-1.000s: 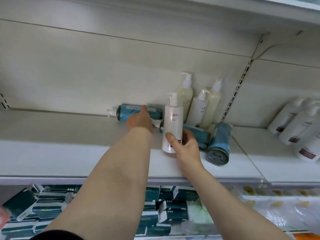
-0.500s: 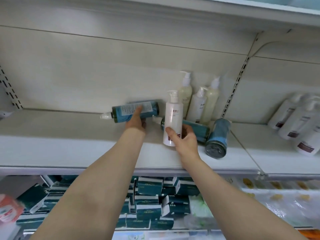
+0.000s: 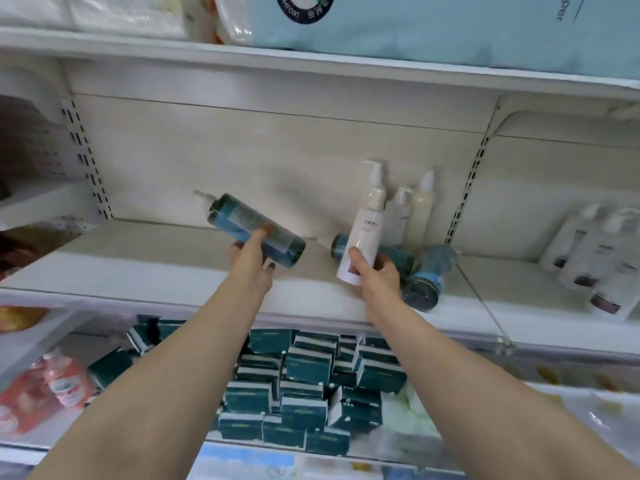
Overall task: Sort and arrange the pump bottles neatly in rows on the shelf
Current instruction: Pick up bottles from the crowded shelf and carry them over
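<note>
A white shop shelf [image 3: 145, 271] runs across the view, backed by a pale panel with slotted uprights at each side. Above it, another shelf carries a large pale blue soft pack [image 3: 433, 26]. Below, a lower shelf holds a heap of dark green boxes [image 3: 304, 382], and at the far lower left lie pink pouches [image 3: 62, 382].

The left hand [image 3: 251, 263] grips a teal pump bottle [image 3: 254, 230] from beneath, fingers curled round its body; the bottle is held off the shelf, tilted, with its white pump pointing up and to the left. The right hand [image 3: 375, 277] holds a white pump bottle [image 3: 362, 247] near its base, thumb on the front, the bottle leaning slightly to the right with its foot at the shelf surface or just above it; which, cannot be told.

Directly behind the white bottle a second teal bottle [image 3: 398, 256] lies on its side, partly hidden by the bottle and the hand. Just to its right a third teal bottle [image 3: 427, 277] lies with its round base toward the camera, near the shelf's front edge. Against the back panel stand three cream and white pump bottles [image 3: 420, 209], close together. Farther right, beyond the upright and a thin wire divider [image 3: 481, 299], several white bottles with dark labels [image 3: 588, 251] lean in a group.
</note>
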